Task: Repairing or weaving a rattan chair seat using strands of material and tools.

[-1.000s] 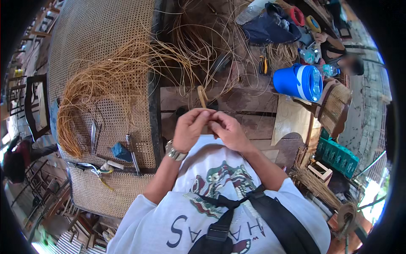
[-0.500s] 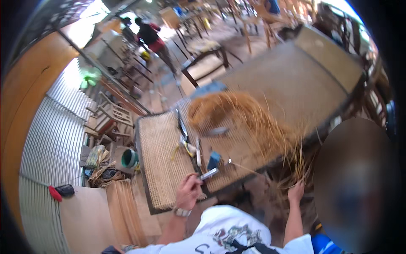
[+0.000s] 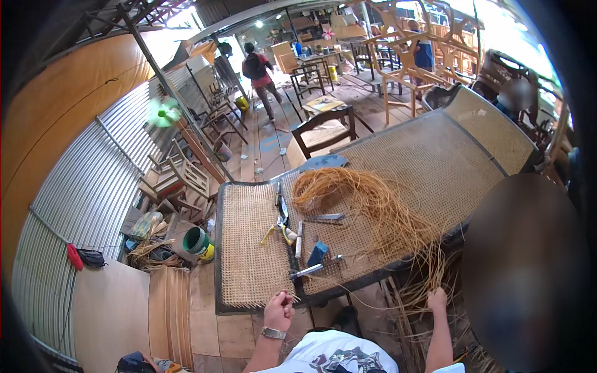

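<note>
My left hand [image 3: 278, 313], a watch on its wrist, is closed at the near edge of a woven cane panel [image 3: 249, 239] in a dark frame. Whatever its fingers may pinch is too small to make out. Just beyond it lies a metal-handled tool [image 3: 306, 271]. At the right, my right hand [image 3: 437, 300] is closed around the hanging ends of a bundle of orange-brown cane strands [image 3: 348, 186], whose looped part rests on the panel. Mid-panel lie yellow-handled pliers [image 3: 283, 233], a knife [image 3: 324, 217], a white-handled tool [image 3: 298, 241] and a blue block [image 3: 317, 253].
A person [image 3: 518, 273], blurred out, is close at my right. A green bucket [image 3: 198, 242] and wooden boards [image 3: 112, 311] are at the left. Beyond the panel is a dark chair [image 3: 326, 130]; another person [image 3: 258, 74] walks farther off. Loose strands hang over the panel's near right edge.
The view has shifted and sharpened. My left hand has drawn back toward me from the metal-handled tool, which lies on the panel. My right hand still grips the strands.
</note>
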A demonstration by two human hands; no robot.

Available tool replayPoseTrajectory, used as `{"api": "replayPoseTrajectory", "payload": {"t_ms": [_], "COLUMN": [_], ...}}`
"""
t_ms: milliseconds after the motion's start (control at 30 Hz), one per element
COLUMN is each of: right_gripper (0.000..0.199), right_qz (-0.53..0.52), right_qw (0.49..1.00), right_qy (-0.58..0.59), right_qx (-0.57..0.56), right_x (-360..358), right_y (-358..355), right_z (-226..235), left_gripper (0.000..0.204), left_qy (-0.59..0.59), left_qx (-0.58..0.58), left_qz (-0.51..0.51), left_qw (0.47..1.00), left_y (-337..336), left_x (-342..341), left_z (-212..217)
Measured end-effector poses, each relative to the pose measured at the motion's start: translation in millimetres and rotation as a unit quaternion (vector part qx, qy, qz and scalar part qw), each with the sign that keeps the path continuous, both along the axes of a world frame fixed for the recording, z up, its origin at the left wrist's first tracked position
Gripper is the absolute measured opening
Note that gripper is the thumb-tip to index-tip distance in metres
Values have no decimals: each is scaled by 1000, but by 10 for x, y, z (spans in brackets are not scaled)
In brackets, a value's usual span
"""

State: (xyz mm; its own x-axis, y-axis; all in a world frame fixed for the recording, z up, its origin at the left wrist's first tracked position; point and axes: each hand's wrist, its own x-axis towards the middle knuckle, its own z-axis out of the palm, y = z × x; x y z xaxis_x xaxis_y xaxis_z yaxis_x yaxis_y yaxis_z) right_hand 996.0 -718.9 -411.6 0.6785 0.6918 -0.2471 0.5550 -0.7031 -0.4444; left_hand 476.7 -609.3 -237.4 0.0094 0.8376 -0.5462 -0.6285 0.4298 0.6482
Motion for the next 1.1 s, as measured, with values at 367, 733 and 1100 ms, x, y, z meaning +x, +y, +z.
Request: {"api": "replayPoseTrajectory", "payload": {"t_ms": [367,733,1100], "right_gripper": [24,13,14], "right_qz": [-35,-322,-259], "right_qw": [867,608,762], "right_qy": [380,635,541], "right_qx": [320,351,243], "right_x": [-349,-777,-963], "right_y": [-889,-1712,-1312], "right_z": [496,776,673], "left_gripper": [13,20,38], "left_qy": [42,169,388], "left_qx": [-13,9,302], "left_qz": [-130,-349,-657], "left_qw": [991,922,572], "left_y": [-122,-278,512], "left_x": [614,1629,4787], "left_z": [-251,-591,-1634]}}
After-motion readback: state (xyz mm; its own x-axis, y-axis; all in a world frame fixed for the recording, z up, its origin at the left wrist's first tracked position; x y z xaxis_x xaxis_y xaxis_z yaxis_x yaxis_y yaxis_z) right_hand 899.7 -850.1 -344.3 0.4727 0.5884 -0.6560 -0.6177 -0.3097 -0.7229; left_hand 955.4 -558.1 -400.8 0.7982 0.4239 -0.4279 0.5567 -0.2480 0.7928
